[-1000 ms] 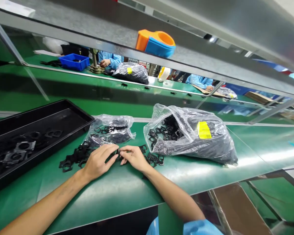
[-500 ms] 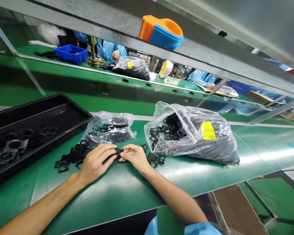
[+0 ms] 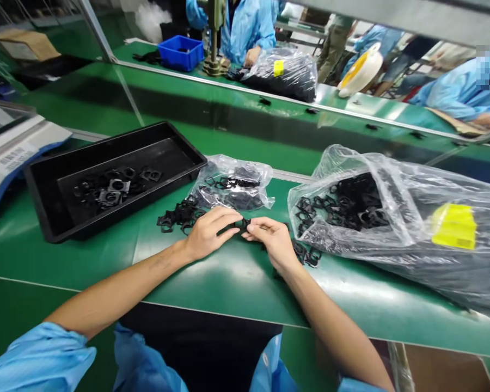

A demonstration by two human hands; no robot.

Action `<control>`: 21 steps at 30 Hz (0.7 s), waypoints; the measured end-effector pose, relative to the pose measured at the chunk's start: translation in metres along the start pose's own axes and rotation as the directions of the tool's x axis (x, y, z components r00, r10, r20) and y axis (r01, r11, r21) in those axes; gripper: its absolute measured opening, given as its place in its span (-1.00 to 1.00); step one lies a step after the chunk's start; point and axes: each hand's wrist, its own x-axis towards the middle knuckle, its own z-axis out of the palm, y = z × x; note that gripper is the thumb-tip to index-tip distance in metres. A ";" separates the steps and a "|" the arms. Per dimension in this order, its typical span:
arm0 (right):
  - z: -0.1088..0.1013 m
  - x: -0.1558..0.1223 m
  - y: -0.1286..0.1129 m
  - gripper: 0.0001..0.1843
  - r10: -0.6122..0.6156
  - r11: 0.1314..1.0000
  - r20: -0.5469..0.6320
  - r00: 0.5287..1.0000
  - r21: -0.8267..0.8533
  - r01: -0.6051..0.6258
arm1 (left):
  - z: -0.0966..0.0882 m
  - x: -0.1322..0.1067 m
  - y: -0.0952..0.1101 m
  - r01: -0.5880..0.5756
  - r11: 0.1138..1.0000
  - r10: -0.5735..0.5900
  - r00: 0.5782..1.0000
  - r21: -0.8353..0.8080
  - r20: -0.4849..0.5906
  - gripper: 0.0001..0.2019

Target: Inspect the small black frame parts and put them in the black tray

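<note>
My left hand point(image 3: 209, 231) and my right hand point(image 3: 270, 238) meet fingertip to fingertip on the green bench, both pinched on one small black plastic part point(image 3: 242, 224) between them. Loose black parts point(image 3: 175, 217) lie in a heap just left of my left hand, and a few more black parts point(image 3: 307, 255) sit by my right wrist. A small clear bag point(image 3: 237, 183) of such parts lies right behind my hands. A big clear bag point(image 3: 396, 218) with a yellow label, also full of black parts, lies to the right.
A black tray point(image 3: 57, 218) holding several parts sits at the left, beside a white machine point(image 3: 12, 152). Beyond a green conveyor belt point(image 3: 228, 120), people in blue coats work at a far bench with a blue bin point(image 3: 183, 53) and another bag point(image 3: 288, 73).
The camera has tilted down and to the left, so the tray and the white machine show more. My hands keep the same pinch on the small part.
</note>
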 end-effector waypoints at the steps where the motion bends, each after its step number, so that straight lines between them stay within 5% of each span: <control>1: 0.000 0.000 0.000 -0.65 -0.002 1.000 0.002 1.000 -0.002 0.002 | 0.000 0.000 0.000 -0.003 1.000 0.003 1.000 -0.001 0.006 -0.83; 13: 0.000 -0.002 -0.001 -0.66 -0.006 1.000 0.034 0.999 -0.001 0.007 | 0.001 -0.002 0.003 0.088 0.994 -0.085 0.995 -0.070 0.045 -0.84; 21: -0.002 -0.006 0.005 -0.66 0.029 0.999 0.019 0.999 0.038 -0.030 | 0.002 -0.005 0.008 0.030 0.999 -0.029 0.999 -0.031 0.039 -0.82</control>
